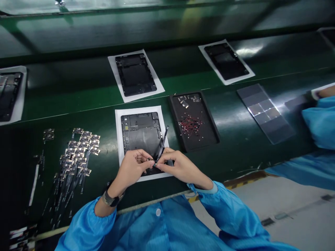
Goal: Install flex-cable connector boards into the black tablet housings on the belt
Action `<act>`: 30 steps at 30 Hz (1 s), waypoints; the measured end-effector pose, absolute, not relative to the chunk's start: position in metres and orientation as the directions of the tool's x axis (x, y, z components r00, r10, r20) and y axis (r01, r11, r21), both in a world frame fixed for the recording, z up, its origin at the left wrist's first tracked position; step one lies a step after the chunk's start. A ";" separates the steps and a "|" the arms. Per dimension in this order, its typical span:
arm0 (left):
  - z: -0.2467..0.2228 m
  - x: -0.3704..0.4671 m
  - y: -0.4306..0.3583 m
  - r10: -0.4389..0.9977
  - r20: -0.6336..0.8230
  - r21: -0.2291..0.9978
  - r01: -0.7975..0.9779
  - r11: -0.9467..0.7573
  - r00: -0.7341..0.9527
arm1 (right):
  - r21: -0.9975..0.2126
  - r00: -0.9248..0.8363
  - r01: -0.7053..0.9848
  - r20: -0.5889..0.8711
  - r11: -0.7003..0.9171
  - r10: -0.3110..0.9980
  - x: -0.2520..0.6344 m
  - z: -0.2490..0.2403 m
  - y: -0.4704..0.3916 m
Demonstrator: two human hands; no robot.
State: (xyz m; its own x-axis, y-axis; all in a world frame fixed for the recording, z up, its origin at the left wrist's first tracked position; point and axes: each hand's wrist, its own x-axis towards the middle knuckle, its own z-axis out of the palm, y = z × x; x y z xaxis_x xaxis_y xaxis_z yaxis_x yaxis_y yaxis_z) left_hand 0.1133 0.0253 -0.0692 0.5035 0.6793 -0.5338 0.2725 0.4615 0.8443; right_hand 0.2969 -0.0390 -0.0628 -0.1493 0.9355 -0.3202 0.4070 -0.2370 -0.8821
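Over the nearest black tablet housing (pixel 142 134), the left hand (pixel 133 167) and right hand (pixel 179 165) pinch what seems a small connector (pixel 154 163) on a dark ribbon cable (pixel 163 143).

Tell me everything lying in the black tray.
The black tray holds a loose tangle of mostly red wires and, toward its far end, a few small circuit pieces. Whatever might lie beneath the wires or pieces is covered and can't be seen.
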 end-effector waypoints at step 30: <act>-0.066 0.115 0.023 0.665 -0.581 0.810 0.248 0.532 0.469 | -0.870 -0.099 0.396 -0.359 -0.294 0.928 0.294 -0.062 -0.043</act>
State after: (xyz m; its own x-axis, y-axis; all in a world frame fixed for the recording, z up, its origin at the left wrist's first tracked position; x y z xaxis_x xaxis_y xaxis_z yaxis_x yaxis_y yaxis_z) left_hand 0.1154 0.0229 -0.0657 0.4692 0.6651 -0.5809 0.2485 0.5318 0.8096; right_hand 0.2941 -0.0427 -0.0623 -0.0994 0.9280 -0.3592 0.3963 -0.2942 -0.8697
